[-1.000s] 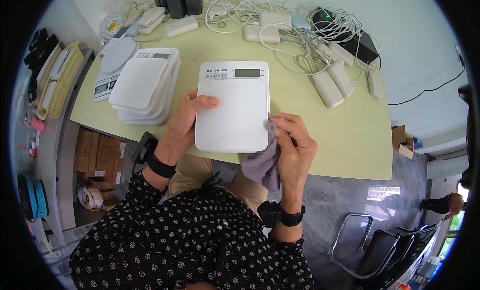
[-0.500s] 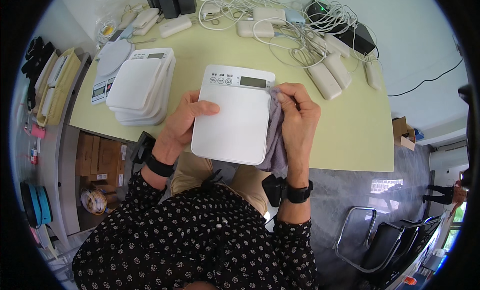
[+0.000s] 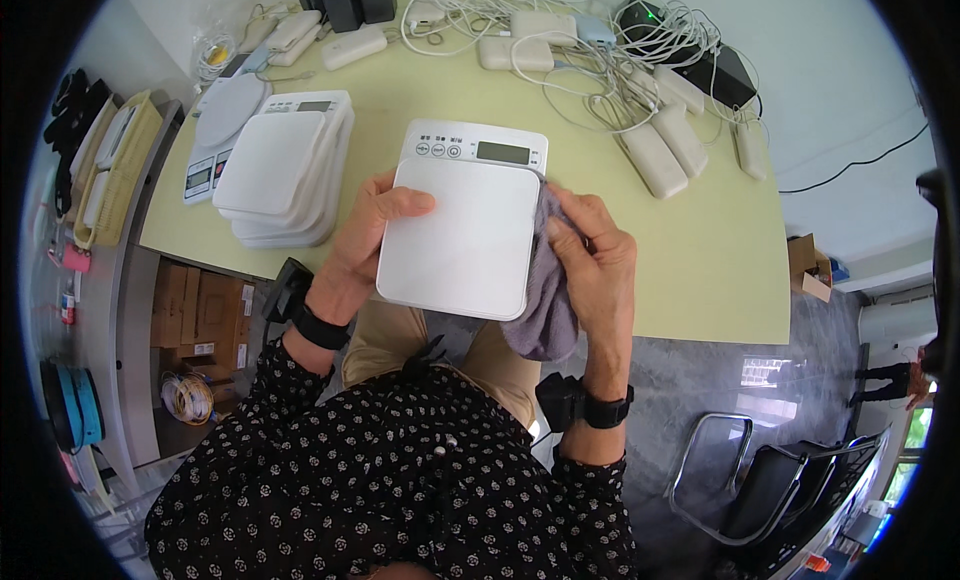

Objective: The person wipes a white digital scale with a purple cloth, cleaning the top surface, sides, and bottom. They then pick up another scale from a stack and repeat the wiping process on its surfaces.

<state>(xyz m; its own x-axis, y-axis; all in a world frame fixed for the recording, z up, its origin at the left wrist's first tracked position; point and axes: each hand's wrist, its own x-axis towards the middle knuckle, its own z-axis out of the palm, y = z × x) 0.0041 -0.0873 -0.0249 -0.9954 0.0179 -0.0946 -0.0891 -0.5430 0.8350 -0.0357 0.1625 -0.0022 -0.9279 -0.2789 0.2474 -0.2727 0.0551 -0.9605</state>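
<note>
White scale (image 3: 455,250): held at the near edge of the desk (image 3: 700,280), with its display end turned away and its lower part seen past the rim; whether any weight is borne by the desk cannot be told.
Left hand (image 3: 362,235): clamped on the scale's left side, thumb laid on the platform, fingers hidden beneath.
Right hand (image 3: 602,270): closed on a grey-purple cloth (image 3: 543,310), which is pinched against the scale's right side and left hanging below.
Hands: set apart, one on each side of the scale.
Step in hand: the scale's right edge appears to be being wiped.
Next move: a firm left-hand grip and light, even cloth pressure along that edge seem to be called for.
Stack of white scales (image 3: 268,170): piled on the desk to the left, just beside a round-topped scale (image 3: 232,110).
Yellow basket (image 3: 122,188): stood on the grey cabinet (image 3: 128,300); pale flat items are held in it, their kind unclear.
Cabinet opening: brown cardboard boxes (image 3: 212,315) are stored inside, contents hidden; coiled cable (image 3: 187,398) is seen below them.
Open carton (image 3: 803,252): placed beyond the desk's right side; its contents cannot be made out.
</note>
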